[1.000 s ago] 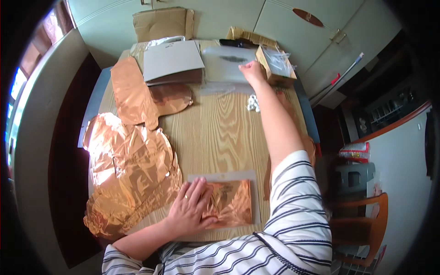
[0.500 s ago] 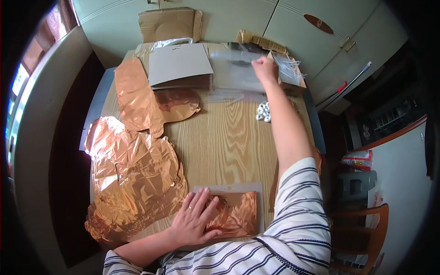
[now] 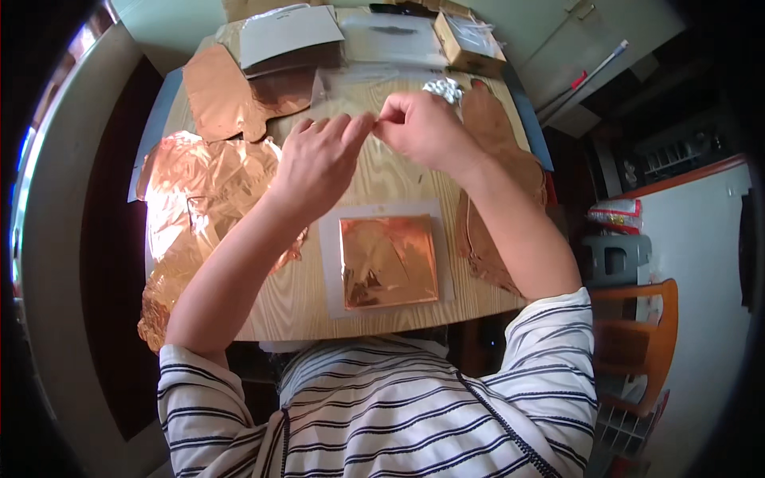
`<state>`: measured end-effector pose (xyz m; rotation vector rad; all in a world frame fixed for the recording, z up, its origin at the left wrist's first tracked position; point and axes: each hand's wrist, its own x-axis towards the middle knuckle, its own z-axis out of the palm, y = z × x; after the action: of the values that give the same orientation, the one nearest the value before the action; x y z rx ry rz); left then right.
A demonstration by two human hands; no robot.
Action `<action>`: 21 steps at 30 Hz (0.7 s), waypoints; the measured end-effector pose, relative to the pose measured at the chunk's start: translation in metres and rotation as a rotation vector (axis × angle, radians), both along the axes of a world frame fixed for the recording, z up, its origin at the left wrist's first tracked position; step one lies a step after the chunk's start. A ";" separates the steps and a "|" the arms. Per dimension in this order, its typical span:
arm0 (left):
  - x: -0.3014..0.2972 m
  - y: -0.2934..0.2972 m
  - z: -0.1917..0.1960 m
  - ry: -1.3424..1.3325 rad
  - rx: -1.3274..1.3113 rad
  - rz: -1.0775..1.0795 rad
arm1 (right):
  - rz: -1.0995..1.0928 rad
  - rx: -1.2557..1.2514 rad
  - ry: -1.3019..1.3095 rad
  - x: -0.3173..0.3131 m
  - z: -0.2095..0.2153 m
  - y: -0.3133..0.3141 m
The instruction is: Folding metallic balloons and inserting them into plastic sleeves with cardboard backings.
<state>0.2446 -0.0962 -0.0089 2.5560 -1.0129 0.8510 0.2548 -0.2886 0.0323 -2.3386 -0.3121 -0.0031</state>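
Both my hands are raised over the middle of the table, fingertips close together. My left hand (image 3: 323, 155) is closed in a pinch, and so is my right hand (image 3: 422, 131). Between and beyond them a clear plastic bag (image 3: 320, 86) shows faintly, blurred and mostly see-through; their fingers are on its edge. Nearer to me lies a folded square of shiny copper-coloured foil (image 3: 390, 263), resting flat on a grey card (image 3: 331, 275) whose border shows around it. Neither hand touches the foil or the card.
Crumpled copper foil balloons (image 3: 203, 199) cover the left side, with a flat copper foil piece (image 3: 215, 92) beyond. More foil pieces (image 3: 498, 183) lie under my right forearm. At the back stand grey cards (image 3: 291, 36), clear sleeves (image 3: 394, 40), a cardboard box (image 3: 474, 44) and silvery-white rolls (image 3: 444, 89).
My right hand has come back from the clear sleeves with a plastic bag. My left hand has lifted off the foil to meet it. The view has tilted nearer to me.
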 end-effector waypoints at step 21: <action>-0.043 0.036 -0.044 0.235 -0.045 -0.058 | 0.135 -0.279 -0.427 -0.165 -0.115 -0.014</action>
<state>0.2014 -0.0597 -0.0526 2.5022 -0.9778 0.5364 0.0901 -0.3031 -0.0831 -2.5747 -0.7201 -0.4225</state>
